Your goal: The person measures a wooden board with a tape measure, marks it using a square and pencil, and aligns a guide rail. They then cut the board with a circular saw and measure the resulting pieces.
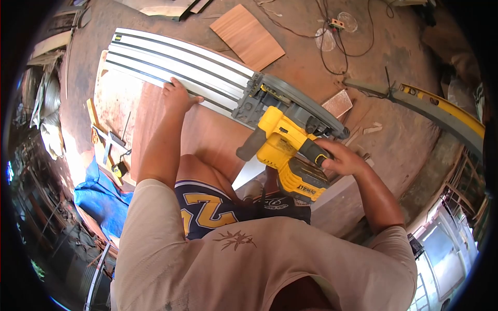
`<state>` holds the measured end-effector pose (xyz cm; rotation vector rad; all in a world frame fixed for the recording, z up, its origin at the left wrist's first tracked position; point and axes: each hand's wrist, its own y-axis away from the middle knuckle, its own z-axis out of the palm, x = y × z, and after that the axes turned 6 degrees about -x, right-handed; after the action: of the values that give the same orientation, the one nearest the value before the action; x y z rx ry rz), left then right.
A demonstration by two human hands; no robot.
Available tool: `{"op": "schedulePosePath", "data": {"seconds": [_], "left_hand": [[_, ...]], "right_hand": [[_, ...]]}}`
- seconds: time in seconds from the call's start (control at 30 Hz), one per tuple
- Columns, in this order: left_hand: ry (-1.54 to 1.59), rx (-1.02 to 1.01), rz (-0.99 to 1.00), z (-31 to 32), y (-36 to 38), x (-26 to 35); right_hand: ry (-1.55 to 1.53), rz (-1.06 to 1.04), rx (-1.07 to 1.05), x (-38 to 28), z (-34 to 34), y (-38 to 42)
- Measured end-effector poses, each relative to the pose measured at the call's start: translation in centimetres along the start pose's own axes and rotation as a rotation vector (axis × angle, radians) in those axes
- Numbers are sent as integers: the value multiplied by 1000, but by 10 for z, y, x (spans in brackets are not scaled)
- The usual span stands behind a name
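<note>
My right hand point(343, 158) grips the rear handle of a yellow cordless circular saw point(290, 145), which sits on the near end of a long silver guide rail point(176, 65). The rail lies across a brown plywood sheet point(207, 135) on the floor. My left hand point(179, 96) presses flat on the plywood, fingers against the rail's near edge, about midway along it. My knee rests on the sheet below the saw.
A small plywood offcut point(248, 36) lies beyond the rail. Black cables and a socket point(337, 23) trail at the top. A yellow level point(441, 106) lies at the right. Blue tarp point(101, 199) and a clamp point(111, 147) sit at the left.
</note>
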<state>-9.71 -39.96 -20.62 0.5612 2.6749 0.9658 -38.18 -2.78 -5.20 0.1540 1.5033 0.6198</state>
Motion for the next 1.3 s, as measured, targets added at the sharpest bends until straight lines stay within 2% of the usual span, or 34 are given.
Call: {"op": "schedulePosePath", "data": {"seconds": [0.13, 0.23, 0.37, 0.63, 0.83, 1.13, 1.3], "left_hand": [[-35, 19, 24, 3, -2, -3], [-56, -22, 8, 0, -5, -2], [-57, 28, 27, 4, -6, -5], [-128, -89, -22, -7, -3, 7], [-52, -54, 56, 8, -10, -5], [-2, -16, 140, 15, -13, -12], [-105, -20, 102, 12, -13, -9]], "right_hand": [[54, -17, 62, 4, 4, 1], [34, 15, 46, 2, 3, 2], [100, 9, 34, 2, 0, 7], [86, -58, 53, 7, 1, 9], [18, 33, 69, -1, 5, 10], [108, -65, 182, 10, 14, 6], [107, -40, 205, 13, 16, 3]]}}
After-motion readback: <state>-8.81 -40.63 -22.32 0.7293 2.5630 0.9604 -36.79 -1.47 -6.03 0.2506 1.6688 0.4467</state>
